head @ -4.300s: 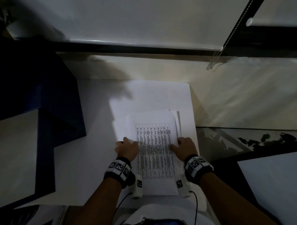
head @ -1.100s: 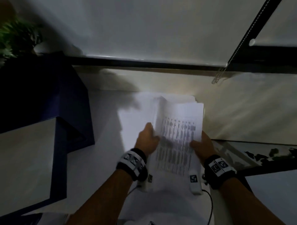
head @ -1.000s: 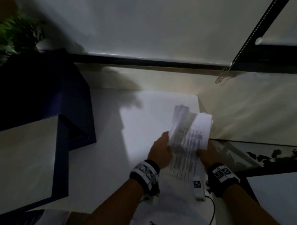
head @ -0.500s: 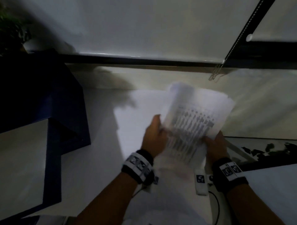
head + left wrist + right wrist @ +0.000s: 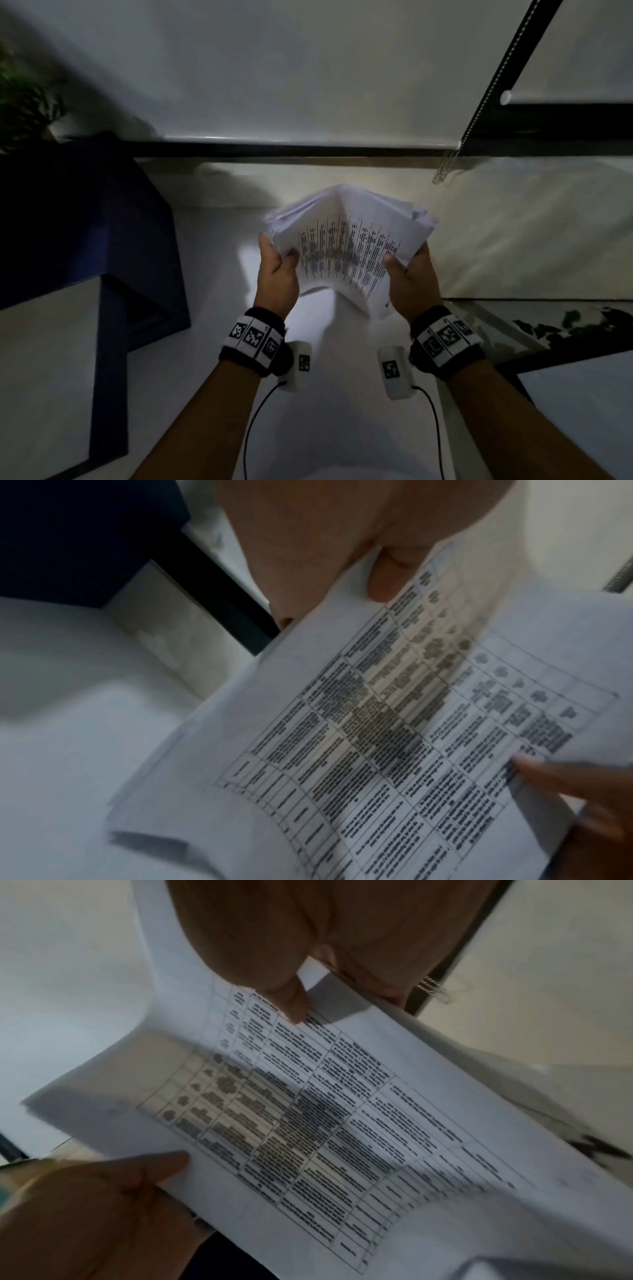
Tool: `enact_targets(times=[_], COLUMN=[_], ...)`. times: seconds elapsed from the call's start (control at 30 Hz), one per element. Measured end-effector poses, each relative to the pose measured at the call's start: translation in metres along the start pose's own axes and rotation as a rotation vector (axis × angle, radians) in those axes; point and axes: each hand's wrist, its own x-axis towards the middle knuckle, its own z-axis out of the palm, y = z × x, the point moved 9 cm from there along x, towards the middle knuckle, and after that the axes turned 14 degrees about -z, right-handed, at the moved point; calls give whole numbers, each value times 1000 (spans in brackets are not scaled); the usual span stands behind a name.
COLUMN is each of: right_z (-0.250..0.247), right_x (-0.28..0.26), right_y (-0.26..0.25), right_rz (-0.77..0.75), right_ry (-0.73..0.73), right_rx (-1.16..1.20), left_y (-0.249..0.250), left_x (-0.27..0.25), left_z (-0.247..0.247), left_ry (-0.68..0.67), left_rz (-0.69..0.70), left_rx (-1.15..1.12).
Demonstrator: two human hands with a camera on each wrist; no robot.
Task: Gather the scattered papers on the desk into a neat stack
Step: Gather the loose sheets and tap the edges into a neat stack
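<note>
A bundle of white papers (image 5: 346, 246) with a printed table on the top sheet is held up above the white desk (image 5: 212, 342). My left hand (image 5: 275, 270) grips its left edge, thumb on the printed face. My right hand (image 5: 409, 277) grips the right edge the same way. The sheets bow upward in the middle and their far edges fan out unevenly. In the left wrist view the papers (image 5: 394, 737) fill the frame with my left hand (image 5: 342, 547) at the top. In the right wrist view the papers (image 5: 325, 1123) lie under my right hand (image 5: 294, 947).
A dark blue box-shaped unit (image 5: 85, 219) stands on the left of the desk. A plant (image 5: 24, 102) sits at the far left. A blind cord (image 5: 479, 102) hangs at the upper right. A white sheet (image 5: 582, 411) lies low on the right.
The papers were lifted off the desk by both hands, swung right and tilted, and are now held higher and centred, bowed between the hands.
</note>
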Motion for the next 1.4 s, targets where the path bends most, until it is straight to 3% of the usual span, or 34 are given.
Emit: enact_targets(times=[0.27,0.4,0.57,0.67,1.0,1.3,1.4], right_z=[-8,-18,-29,-33,-34,-38,-32], right_x=[-9,1,16,22,23,25,24], right_y=[6,-34,-72,-92,-94,-87,-91], right_rz=[65,-36,-84,-208,-333,-244,-224], right_ry=[16,104,268,351,296,309,319], right_rx=[123,319,256,159,95,340,318], left_y=[20,51,66,67,66,66,66], left_x=[-8,-16,-8,-4,-1,0,0], left_z=[-1,9,4,3,-2,2,0], left_ry=[-34,-105,48,85,150,174,202], left_rz=[80,169,170,156,166,167,163], left_rx=[-86,-219,-318,-317,-280,-255,-246])
